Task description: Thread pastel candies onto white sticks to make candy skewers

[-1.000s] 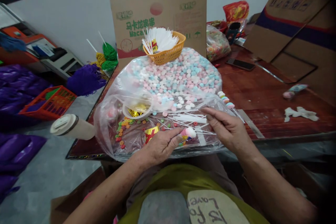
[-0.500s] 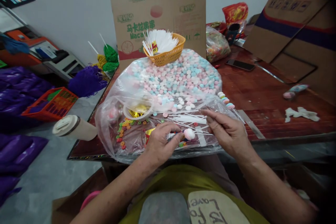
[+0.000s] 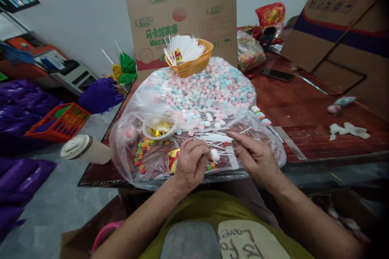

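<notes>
My left hand (image 3: 193, 161) is closed, its fingertips against a small round white candy (image 3: 215, 154) that shows at their right side. Anything else inside that hand is hidden by the fingers. To the right, my right hand (image 3: 257, 156) has thumb and forefinger pressed together above several thin white sticks (image 3: 212, 137); what they pinch is too small to make out. Beyond both hands lies a clear plastic bag (image 3: 127, 119) with a heap of pink, blue and white candies (image 3: 212, 85). Small coloured rings (image 3: 141, 156) and a yellow-red wrapper (image 3: 174, 160) lie left of my left hand.
An orange basket (image 3: 194, 66) of white sticks rests on the candies, before a cardboard box (image 3: 182, 4). A bowl (image 3: 158, 129) holds gold pieces. Candies on a stick (image 3: 261, 116), a phone (image 3: 277, 74) and torn white scraps (image 3: 349, 131) lie rightward. A lidded cup (image 3: 86, 149) stands left.
My left hand has turned and its fingers have curled in more, uncovering the yellow-red wrapper. The white candy and my right hand have moved slightly left.
</notes>
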A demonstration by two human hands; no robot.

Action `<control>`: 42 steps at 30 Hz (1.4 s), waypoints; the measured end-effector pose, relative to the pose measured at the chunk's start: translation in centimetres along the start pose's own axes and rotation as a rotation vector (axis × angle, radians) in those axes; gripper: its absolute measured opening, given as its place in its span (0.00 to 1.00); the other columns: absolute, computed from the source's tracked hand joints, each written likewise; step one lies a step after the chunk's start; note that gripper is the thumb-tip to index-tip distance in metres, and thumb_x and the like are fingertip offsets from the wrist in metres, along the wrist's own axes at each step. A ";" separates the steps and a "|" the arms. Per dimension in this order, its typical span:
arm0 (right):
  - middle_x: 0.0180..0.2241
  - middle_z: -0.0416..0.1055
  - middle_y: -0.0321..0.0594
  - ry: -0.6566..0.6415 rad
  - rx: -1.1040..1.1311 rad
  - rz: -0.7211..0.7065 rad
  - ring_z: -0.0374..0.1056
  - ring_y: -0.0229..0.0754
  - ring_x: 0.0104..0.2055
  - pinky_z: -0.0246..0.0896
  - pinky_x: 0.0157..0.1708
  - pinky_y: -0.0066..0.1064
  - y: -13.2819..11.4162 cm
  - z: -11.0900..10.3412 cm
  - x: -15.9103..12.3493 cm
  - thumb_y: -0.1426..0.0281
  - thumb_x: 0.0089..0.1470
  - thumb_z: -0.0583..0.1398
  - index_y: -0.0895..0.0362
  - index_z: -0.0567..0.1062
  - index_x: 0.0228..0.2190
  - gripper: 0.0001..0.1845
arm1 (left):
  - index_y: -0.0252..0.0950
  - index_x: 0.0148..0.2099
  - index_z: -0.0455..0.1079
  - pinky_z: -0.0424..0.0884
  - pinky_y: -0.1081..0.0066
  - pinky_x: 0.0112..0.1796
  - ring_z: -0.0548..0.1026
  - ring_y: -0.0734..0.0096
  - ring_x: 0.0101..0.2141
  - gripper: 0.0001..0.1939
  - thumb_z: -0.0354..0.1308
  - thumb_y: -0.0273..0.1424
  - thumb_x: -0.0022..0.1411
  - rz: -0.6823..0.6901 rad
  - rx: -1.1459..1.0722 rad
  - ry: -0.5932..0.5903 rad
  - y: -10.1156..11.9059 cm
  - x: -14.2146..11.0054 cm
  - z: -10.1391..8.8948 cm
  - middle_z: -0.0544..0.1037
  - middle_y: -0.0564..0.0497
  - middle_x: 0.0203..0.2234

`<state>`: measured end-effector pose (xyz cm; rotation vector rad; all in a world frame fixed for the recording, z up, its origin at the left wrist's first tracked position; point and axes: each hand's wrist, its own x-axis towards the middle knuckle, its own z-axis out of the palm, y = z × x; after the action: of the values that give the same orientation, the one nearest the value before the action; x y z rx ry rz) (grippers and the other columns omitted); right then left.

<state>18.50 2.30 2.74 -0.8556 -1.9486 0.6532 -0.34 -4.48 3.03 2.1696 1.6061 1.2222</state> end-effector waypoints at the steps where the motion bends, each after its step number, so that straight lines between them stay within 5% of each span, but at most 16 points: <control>1: 0.39 0.75 0.44 0.010 0.024 0.042 0.71 0.42 0.39 0.68 0.39 0.32 0.2 0.0 0.0 0.70 0.55 0.53 0.58 0.73 0.43 0.16 | 0.36 0.50 0.62 0.59 0.61 0.50 0.70 0.66 0.44 0.14 0.47 0.33 0.62 -0.073 -0.045 -0.035 -0.3 0.0 -0.3 0.73 0.44 0.43; 3: 0.36 0.75 0.43 0.030 0.064 0.123 0.72 0.40 0.32 0.69 0.33 0.31 0.5 0.0 0.0 0.67 0.55 0.54 0.59 0.74 0.43 0.16 | 0.35 0.60 0.50 0.63 0.62 0.47 0.69 0.61 0.47 0.32 0.54 0.39 0.57 -0.223 -0.110 -0.225 -0.7 0.1 -1.0 0.68 0.39 0.50; 5: 0.32 0.75 0.41 0.037 0.077 0.159 0.70 0.37 0.26 0.68 0.27 0.29 0.6 -0.2 0.0 0.66 0.56 0.54 0.59 0.74 0.43 0.16 | 0.36 0.61 0.50 0.64 0.61 0.45 0.69 0.55 0.47 0.42 0.62 0.43 0.48 -0.326 -0.098 -0.481 -0.9 0.3 -1.7 0.69 0.40 0.49; 7: 0.32 0.76 0.41 0.033 0.054 0.121 0.71 0.38 0.27 0.68 0.29 0.30 0.5 -0.5 0.1 0.67 0.55 0.54 0.58 0.74 0.43 0.16 | 0.36 0.56 0.60 0.66 0.62 0.42 0.71 0.56 0.42 0.35 0.63 0.43 0.46 -0.402 -0.112 -0.646 -0.8 0.4 -1.9 0.74 0.45 0.42; 9: 0.36 0.76 0.43 0.003 0.022 0.016 0.72 0.41 0.35 0.68 0.36 0.31 0.3 -0.5 0.1 0.70 0.55 0.54 0.58 0.74 0.43 0.15 | 0.35 0.49 0.66 0.68 0.67 0.38 0.73 0.62 0.37 0.24 0.59 0.40 0.51 -0.470 -0.244 -0.682 -0.6 0.4 -1.7 0.76 0.48 0.37; 12: 0.40 0.75 0.44 -0.076 0.007 -0.095 0.71 0.42 0.42 0.66 0.42 0.31 -0.1 -0.3 0.0 0.73 0.54 0.53 0.58 0.73 0.44 0.16 | 0.34 0.45 0.67 0.68 0.71 0.36 0.72 0.68 0.34 0.18 0.58 0.36 0.53 -0.501 -0.411 -0.652 -0.4 0.4 -1.2 0.76 0.51 0.35; 22: 0.39 0.75 0.46 -0.231 0.067 -0.066 0.71 0.41 0.39 0.67 0.40 0.32 -0.3 2.7 -0.1 0.74 0.53 0.51 0.60 0.73 0.43 0.18 | 0.33 0.40 0.68 0.66 0.70 0.37 0.70 0.67 0.34 0.17 0.61 0.36 0.48 -0.509 -0.498 -0.644 0.0 0.5 1.9 0.74 0.50 0.32; 26: 0.36 0.75 0.44 -0.211 0.118 0.098 0.72 0.41 0.37 0.67 0.36 0.31 0.6 1.6 0.5 0.68 0.55 0.51 0.61 0.73 0.43 0.18 | 0.34 0.52 0.62 0.65 0.70 0.39 0.70 0.66 0.38 0.30 0.62 0.40 0.48 -0.590 -0.695 -0.607 -0.3 0.6 -0.2 0.73 0.47 0.40; 29: 0.34 0.75 0.43 -0.176 0.127 0.181 0.72 0.40 0.33 0.67 0.32 0.31 0.9 1.0 1.0 0.66 0.56 0.51 0.61 0.73 0.44 0.19 | 0.35 0.48 0.67 0.64 0.71 0.43 0.69 0.68 0.41 0.20 0.54 0.42 0.57 -0.548 -0.776 -0.628 -0.3 0.4 -1.9 0.73 0.47 0.41; 31: 0.35 0.75 0.44 -0.168 0.120 0.138 0.72 0.41 0.35 0.67 0.34 0.31 0.7 1.3 1.1 0.67 0.56 0.51 0.61 0.73 0.44 0.18 | 0.34 0.41 0.70 0.65 0.73 0.38 0.71 0.71 0.35 0.18 0.52 0.43 0.58 -0.627 -0.794 -0.624 0.1 0.0 -1.9 0.74 0.48 0.34; 34: 0.40 0.74 0.46 -0.122 0.068 0.029 0.70 0.42 0.41 0.66 0.40 0.32 -0.2 2.5 1.0 0.71 0.55 0.51 0.61 0.73 0.44 0.18 | 0.34 0.36 0.68 0.64 0.77 0.25 0.69 0.77 0.23 0.18 0.52 0.46 0.56 -0.834 -0.854 -0.474 0.8 -1.0 -0.6 0.72 0.51 0.26; 37: 0.41 0.74 0.48 -0.135 0.029 -0.030 0.70 0.44 0.43 0.65 0.42 0.33 -0.9 3.8 0.6 0.72 0.55 0.50 0.60 0.73 0.44 0.18 | 0.34 0.28 0.66 0.62 0.77 0.24 0.67 0.78 0.21 0.18 0.52 0.45 0.55 -0.829 -0.825 -0.316 0.9 -2.2 0.8 0.68 0.53 0.21; 39: 0.39 0.73 0.47 -0.195 0.078 0.015 0.70 0.43 0.40 0.66 0.41 0.34 -0.8 4.2 0.4 0.70 0.55 0.51 0.59 0.70 0.48 0.19 | 0.33 0.23 0.64 0.62 0.76 0.26 0.65 0.78 0.21 0.19 0.52 0.44 0.56 -0.759 -0.759 -0.231 0.5 -2.8 1.1 0.66 0.54 0.18; 42: 0.37 0.71 0.42 -0.231 0.354 0.221 0.67 0.36 0.29 0.67 0.30 0.31 -0.3 4.1 0.1 0.64 0.57 0.50 0.54 0.51 0.59 0.29 | 0.33 0.23 0.64 0.61 0.76 0.29 0.64 0.77 0.23 0.18 0.51 0.42 0.57 -0.726 -0.671 -0.084 -0.1 -3.3 0.5 0.66 0.54 0.19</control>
<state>14.76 1.76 1.02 -0.8038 -1.8706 1.2345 -0.31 -7.12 1.02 1.0773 1.4485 1.1585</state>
